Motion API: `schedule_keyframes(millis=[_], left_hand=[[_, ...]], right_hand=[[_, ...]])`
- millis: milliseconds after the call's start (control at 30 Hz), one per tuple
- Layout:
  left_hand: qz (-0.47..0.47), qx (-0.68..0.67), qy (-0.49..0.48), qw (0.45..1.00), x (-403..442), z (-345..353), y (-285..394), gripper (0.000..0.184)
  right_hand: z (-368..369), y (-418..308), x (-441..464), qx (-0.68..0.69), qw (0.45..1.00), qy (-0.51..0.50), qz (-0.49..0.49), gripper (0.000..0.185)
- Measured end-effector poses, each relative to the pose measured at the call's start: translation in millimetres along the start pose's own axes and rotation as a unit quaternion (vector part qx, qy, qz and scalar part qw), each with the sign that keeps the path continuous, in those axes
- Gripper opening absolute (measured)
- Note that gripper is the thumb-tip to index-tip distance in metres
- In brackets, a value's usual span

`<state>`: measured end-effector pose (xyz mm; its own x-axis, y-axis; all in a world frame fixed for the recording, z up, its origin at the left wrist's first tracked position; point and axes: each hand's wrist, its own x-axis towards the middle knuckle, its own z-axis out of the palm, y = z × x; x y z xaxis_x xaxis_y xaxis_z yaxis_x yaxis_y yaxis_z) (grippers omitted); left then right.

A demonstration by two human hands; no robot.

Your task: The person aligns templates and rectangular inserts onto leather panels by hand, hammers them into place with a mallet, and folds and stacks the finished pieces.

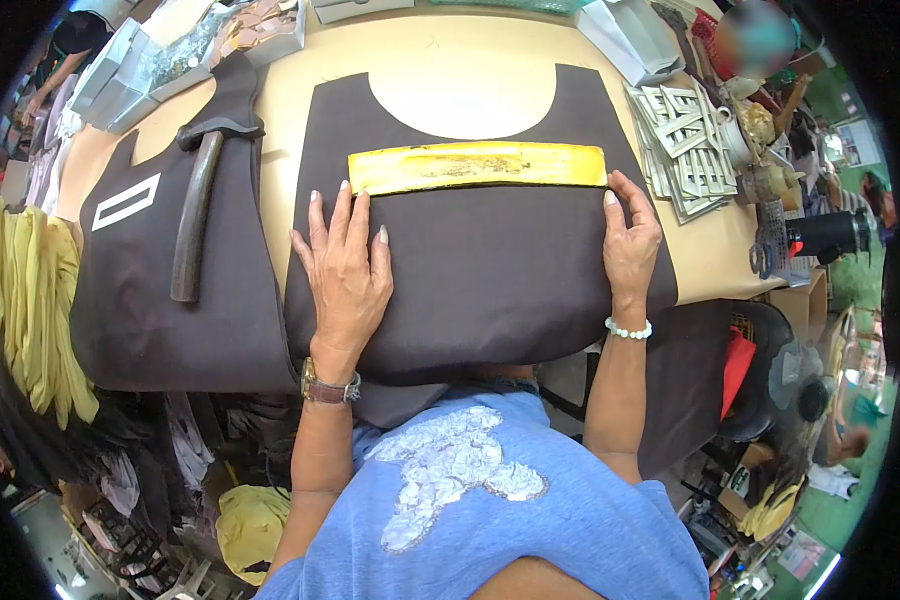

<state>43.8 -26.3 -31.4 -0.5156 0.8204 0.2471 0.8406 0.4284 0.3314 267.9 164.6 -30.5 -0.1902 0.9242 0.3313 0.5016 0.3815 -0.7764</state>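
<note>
A yellow strip with dark smudges lies across the dark cloth piece, below its curved neckline. My left hand rests on the cloth with fingers spread, its fingertips at the strip's left end. At the right end, my right hand has its thumb and index finger pinched at the strip's corner. To the left, a hammer with a dark handle lies on a second dark cloth piece, beside a white rectangular frame.
Pale frames are stacked at the table's right. Boxes line the back left edge of the table. Yellow cloths hang at the left. A co-worker's arm shows at the upper left.
</note>
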Motion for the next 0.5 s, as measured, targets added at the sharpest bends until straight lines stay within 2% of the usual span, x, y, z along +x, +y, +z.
schedule_keyframes(millis=[167,500], left_hand=[[0.006,0.025,-0.009,1.0,-0.3,2.2,-0.7,0.046],[0.003,0.027,-0.015,1.0,1.2,2.2,1.4,0.047]], right_hand=[[-0.7,-2.1,-1.0,-0.008,1.0,0.004,0.01,0.025],[-0.9,-2.3,0.3,-0.045,0.998,-0.021,-0.04,0.021]])
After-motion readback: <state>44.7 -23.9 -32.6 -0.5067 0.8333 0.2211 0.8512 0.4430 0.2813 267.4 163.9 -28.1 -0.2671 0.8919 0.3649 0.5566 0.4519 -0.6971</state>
